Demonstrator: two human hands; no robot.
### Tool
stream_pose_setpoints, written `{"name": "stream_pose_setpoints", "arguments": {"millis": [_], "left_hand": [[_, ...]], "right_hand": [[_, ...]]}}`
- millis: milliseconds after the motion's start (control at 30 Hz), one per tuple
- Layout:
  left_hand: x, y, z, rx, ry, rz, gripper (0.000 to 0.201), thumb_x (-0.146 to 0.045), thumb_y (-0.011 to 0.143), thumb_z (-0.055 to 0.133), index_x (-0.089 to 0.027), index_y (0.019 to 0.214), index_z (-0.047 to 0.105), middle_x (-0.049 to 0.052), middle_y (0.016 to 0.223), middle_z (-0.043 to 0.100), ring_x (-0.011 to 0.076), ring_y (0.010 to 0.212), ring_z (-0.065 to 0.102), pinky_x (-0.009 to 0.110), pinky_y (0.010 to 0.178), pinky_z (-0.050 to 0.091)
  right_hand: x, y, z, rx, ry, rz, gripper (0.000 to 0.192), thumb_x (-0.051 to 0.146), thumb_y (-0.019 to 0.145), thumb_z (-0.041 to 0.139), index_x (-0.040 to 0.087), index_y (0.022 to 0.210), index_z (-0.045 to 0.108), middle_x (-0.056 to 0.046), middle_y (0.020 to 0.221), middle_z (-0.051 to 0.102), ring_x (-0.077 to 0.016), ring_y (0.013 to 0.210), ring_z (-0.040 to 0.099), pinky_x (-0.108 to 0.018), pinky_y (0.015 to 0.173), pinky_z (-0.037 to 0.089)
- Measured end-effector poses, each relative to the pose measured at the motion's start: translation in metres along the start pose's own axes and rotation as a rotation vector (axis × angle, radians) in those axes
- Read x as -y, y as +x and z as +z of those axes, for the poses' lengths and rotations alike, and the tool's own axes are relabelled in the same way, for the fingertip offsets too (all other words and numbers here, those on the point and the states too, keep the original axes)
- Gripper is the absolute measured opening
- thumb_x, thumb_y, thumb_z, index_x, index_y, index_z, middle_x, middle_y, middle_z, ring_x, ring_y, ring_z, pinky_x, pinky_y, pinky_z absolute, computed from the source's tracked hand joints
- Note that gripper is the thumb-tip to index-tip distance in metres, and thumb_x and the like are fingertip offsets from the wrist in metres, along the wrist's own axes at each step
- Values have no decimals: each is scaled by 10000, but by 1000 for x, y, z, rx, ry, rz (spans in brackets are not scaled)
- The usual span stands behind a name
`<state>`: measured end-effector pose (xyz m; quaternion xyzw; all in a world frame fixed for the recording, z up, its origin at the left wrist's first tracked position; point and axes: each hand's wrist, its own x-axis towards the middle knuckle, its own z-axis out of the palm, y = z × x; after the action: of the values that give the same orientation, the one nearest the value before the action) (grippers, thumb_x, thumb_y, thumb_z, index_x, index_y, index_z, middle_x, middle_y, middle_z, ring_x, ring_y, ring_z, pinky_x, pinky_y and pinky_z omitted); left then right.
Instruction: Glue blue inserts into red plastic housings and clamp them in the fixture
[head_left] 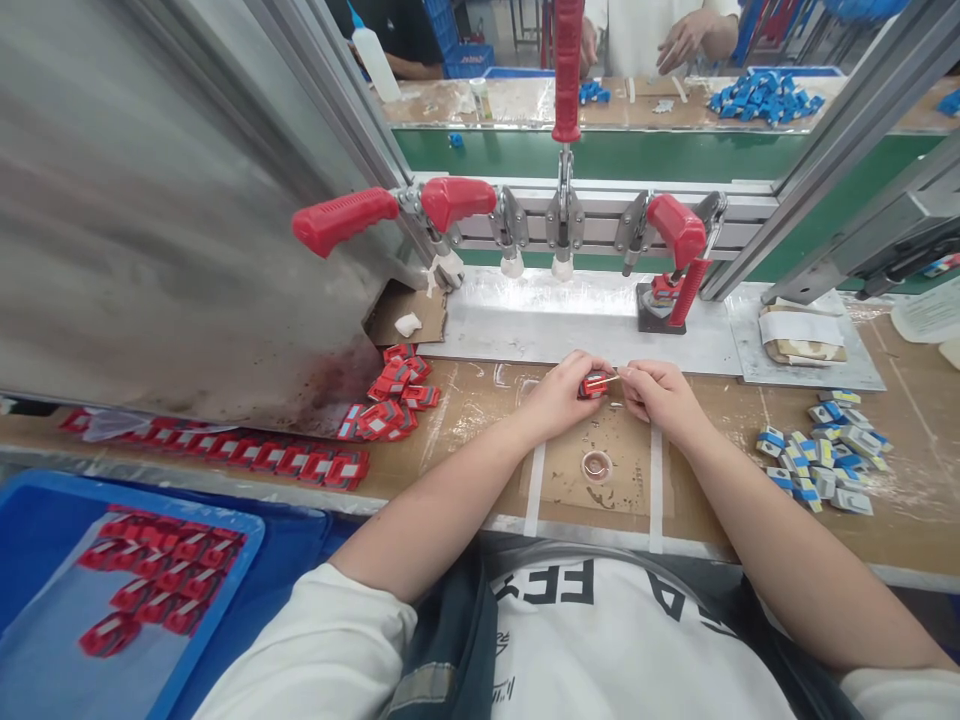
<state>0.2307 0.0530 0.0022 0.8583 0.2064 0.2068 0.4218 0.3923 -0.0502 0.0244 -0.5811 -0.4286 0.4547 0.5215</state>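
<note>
My left hand [561,392] is closed round a small red plastic part [592,386] at the middle of the bench. Pinched in the fingers of my right hand [660,398] is a thin yellowish stick [606,380], its far end at the red part; whether it touches cannot be made out. Below both hands, a small round dish [597,466] sits on a cardboard patch between two white tape strips. To the left lies a heap of similar red parts [390,400], and a long row of them [285,457] runs along the bench edge.
Toggle clamps with red handles [566,80] stand on a metal frame behind my hands; one [679,235] presses on a red part. Blue, white and yellow pieces [829,455] lie right. A blue bin [251,530] holds red parts at lower left. Opposite, another person's hands [686,40] show.
</note>
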Motion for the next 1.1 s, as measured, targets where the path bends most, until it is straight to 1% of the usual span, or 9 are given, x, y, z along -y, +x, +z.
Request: {"name": "stream_pose_setpoints", "arguments": {"millis": [167,367,467,600,767,967,1100], "left_hand": [[-2,0,-1,-3,5,-2,334,-82,801,651,-220,1104,629,43,1112,650,217,1091,638,348,983,508],[-4,0,-2,1,9,2,320,-76,808,649,-220,1094,635,44,1111,650,210,1084,639,334,970,507],[-5,0,-2,-2,6,15,318,-72,811,647,-214,1096,643,45,1108,653,208,1085,640,330,975,504],[-4,-1,-2,-8,9,12,330,-65,803,658,-213,1098,661,45,1096,660,209,1074,645,334,970,509],[-4,-1,-2,-15,2,5,329,-81,798,686,-210,1101,691,43,1091,655,200,1043,658,324,957,517],[-5,-1,-3,-15,20,-21,322,-109,797,701,-224,1098,712,44,1082,659,209,1032,666,339,961,525],[-4,-1,-3,-18,34,-22,331,-116,785,707,-220,1099,717,41,1073,659,208,1021,665,332,946,524]], "right_hand": [[1,0,0,9,2,8,484,461,874,641,226,536,387,71,439,338,-73,392,315,-242,410,229],[1,-1,0,-25,-56,8,445,393,859,603,226,518,373,69,412,350,-67,399,282,-244,423,204],[1,-1,-1,-48,-96,-12,436,378,855,595,223,512,377,64,417,361,-72,410,301,-246,434,221],[4,-3,-4,-85,-176,-39,423,351,850,582,217,501,383,48,426,398,-88,445,361,-249,472,283],[6,-4,-7,-114,-267,-63,393,322,835,545,215,494,381,41,438,406,-92,460,366,-253,489,287],[6,-3,-9,-143,-356,-105,371,309,811,524,217,492,357,46,465,345,-91,483,321,-257,487,236],[6,-4,-8,-179,-410,-161,371,320,810,518,220,518,312,47,512,284,-93,522,287,-266,511,214]]}}
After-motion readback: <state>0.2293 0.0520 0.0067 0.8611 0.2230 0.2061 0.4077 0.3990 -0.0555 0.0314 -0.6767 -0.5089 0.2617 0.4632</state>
